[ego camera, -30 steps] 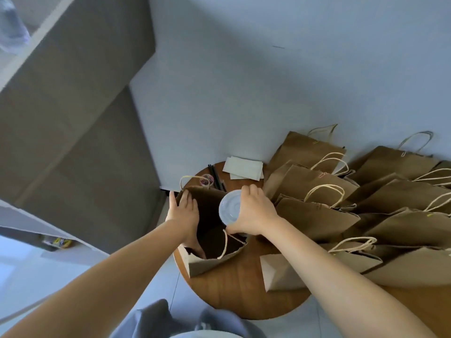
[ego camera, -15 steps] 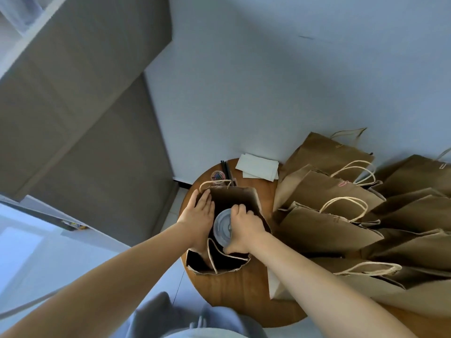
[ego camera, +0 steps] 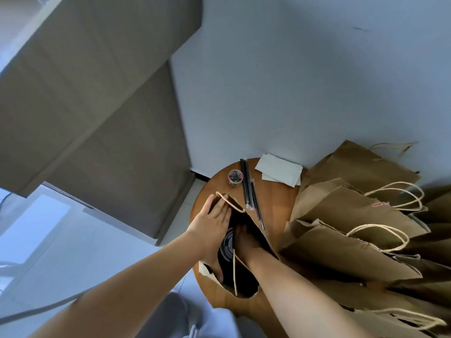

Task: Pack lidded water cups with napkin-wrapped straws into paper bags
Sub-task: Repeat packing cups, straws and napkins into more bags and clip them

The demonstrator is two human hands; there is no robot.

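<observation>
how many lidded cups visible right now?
1. The lidded cup sits deep inside the open paper bag, with the right hand on it and the left hand at the bag's mouth. The bags at right may hide more.

No text, number or brand can be read anywhere. The nearest thing to a sign is a small pink mark on the paper bag point(ego camera: 351, 211) just right of the wooden table point(ego camera: 271, 201); it is too small and blurred to tell whether it is print. The cup lid point(ego camera: 228, 245), near the table's left edge, shows faint concentric rings, and any lettering on it is lost in shadow.
</observation>
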